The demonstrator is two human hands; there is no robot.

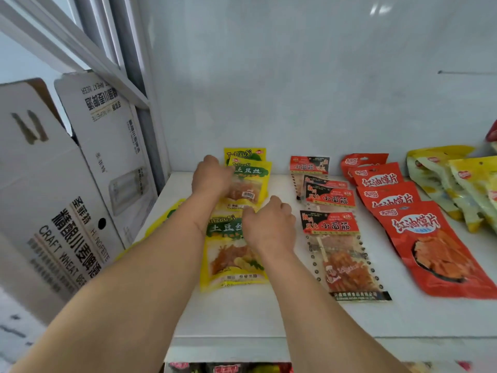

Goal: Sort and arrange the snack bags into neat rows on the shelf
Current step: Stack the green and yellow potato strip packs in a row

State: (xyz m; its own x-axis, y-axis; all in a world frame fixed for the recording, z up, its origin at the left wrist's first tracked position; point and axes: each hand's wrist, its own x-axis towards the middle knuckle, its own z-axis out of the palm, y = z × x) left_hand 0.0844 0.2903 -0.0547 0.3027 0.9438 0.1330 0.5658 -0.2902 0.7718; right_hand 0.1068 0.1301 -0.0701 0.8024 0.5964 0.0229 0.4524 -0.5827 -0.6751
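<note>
Both bare forearms reach in from the bottom of the head view over the white shelf (242, 313). Nearest on the board lies the front yellow snack bag (231, 254), flat, with the right hand (269, 224) resting on its upper right corner, fingers curled down at the bag's top edge; whether they pinch it I cannot tell. Behind it, the left hand (211, 175) grips the left edge of the middle yellow bag (250, 187), which overlaps another yellow bag (243, 154) leaning against the back wall. Right of these runs a row of red-and-black bags (333, 227), then a row of red bags (419, 232), then yellow-green bags (457, 181) at the far right. Left of the shelf stand white beer cartons (67, 189)
</note>
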